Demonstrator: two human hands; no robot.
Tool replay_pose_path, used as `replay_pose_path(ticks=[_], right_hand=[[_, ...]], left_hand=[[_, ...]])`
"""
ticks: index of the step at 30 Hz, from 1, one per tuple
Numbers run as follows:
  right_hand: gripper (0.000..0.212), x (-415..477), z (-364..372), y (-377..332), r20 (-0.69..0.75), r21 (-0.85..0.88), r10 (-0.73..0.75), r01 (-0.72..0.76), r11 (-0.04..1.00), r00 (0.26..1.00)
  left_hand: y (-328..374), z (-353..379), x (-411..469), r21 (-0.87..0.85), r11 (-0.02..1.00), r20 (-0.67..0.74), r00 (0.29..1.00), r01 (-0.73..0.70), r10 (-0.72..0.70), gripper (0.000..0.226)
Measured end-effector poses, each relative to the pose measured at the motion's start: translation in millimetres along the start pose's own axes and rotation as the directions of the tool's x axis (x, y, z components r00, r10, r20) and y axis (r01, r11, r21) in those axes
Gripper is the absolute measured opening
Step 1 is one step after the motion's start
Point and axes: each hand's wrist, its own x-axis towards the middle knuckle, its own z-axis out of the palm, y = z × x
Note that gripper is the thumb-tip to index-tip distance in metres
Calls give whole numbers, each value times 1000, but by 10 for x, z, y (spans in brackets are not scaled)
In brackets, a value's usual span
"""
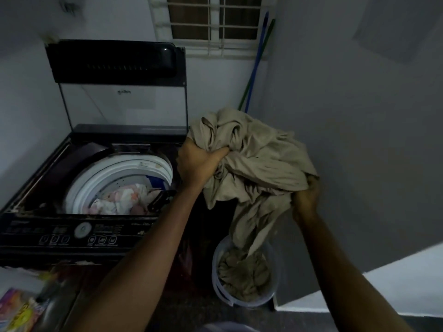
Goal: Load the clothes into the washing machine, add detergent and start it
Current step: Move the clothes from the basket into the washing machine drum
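A dark top-loading washing machine (43, 178) stands at the left with its lid (115, 61) raised. Inside the white drum (115, 173) lie pink-and-white clothes (119, 200). Both hands grip a bunched beige garment (259, 159) in the air, just right of the machine. My left hand (196, 164) clutches its upper left part, and my right hand (305, 200) holds its lower right edge. The garment's tail hangs down into a pale laundry bucket (217, 279) on the floor, which holds more beige cloth (244, 276). A colourful packet (16, 310), maybe detergent, lies blurred at the bottom left.
The control panel (79, 233) with a round dial and buttons runs along the machine's front. Blue and green broom handles (256, 65) lean in the corner under a barred window (211, 22). A grey wall (359, 116) closes the right side.
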Motion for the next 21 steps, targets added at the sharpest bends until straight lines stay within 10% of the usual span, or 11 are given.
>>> replay_pose_path(ticks=[8, 15, 21], right_hand=[[28, -286, 634, -831, 417, -92, -9, 52, 994, 909], [50, -368, 798, -1106, 477, -123, -15, 84, 989, 879], [45, -462, 857, -1207, 485, -137, 83, -18, 990, 871]], left_hand=[[-163, 169, -93, 160, 987, 151, 988, 13, -38, 94], [-183, -53, -31, -292, 956, 476, 870, 15, 131, 85], [-99, -42, -79, 38, 999, 461, 887, -16, -4, 156]])
